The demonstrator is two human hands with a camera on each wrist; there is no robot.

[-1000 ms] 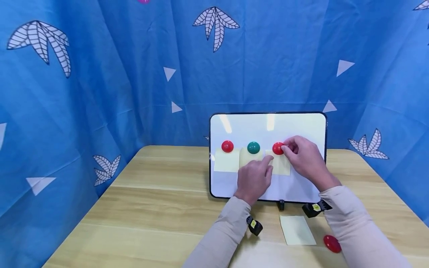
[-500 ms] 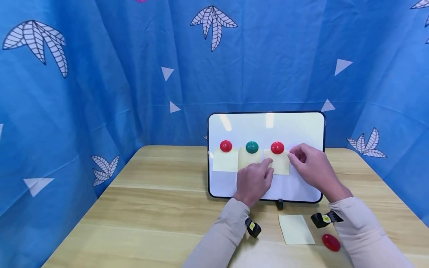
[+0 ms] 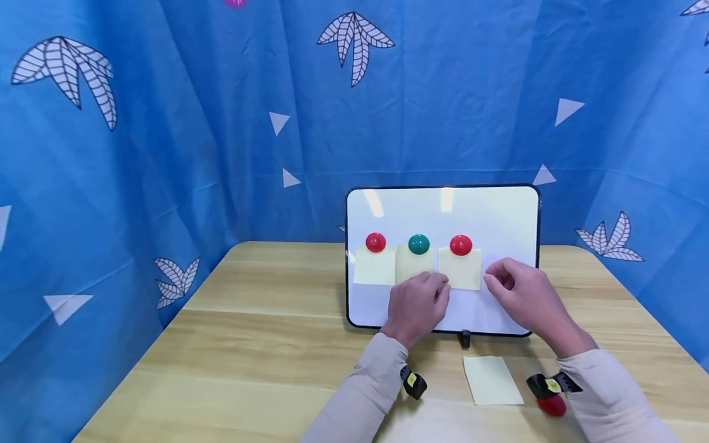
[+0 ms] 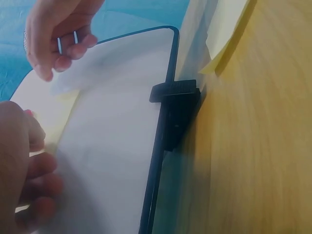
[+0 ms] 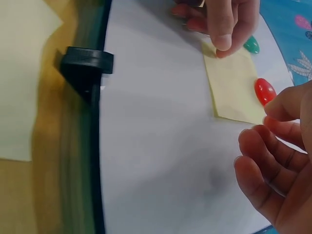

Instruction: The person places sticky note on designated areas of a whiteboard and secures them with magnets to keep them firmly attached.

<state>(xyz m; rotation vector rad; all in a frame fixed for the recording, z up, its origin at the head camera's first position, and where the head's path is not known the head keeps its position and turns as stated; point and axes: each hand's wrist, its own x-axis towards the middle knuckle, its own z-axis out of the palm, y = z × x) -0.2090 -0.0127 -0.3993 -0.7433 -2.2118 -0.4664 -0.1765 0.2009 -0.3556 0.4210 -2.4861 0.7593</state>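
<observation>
A whiteboard (image 3: 498, 215) stands on the table with three yellow sticky notes in a row. The left note (image 3: 374, 267) has a red round magnet (image 3: 375, 242) at its top, the middle note (image 3: 412, 264) a green magnet (image 3: 418, 244), the right note (image 3: 460, 271) another red magnet (image 3: 461, 245). My left hand (image 3: 416, 304), fingers loosely bent, is at the lower left corner of the right note; whether it touches the paper I cannot tell. Just right of that note my right hand (image 3: 526, 298) hovers, fingers bent, nothing held; its thumb and fingers (image 5: 258, 165) stand apart in the right wrist view.
A loose yellow sticky note (image 3: 493, 381) lies on the table before the board. Beside it a red magnet (image 3: 552, 405) is partly covered by the right wrist camera. A black clip foot (image 3: 464, 339) supports the board's lower edge. A blue curtain (image 3: 266, 184) hangs behind.
My right hand has let go of the right red magnet, which stays on the board, and has moved right and down. My left hand has dropped slightly, its index finger now more bent.
</observation>
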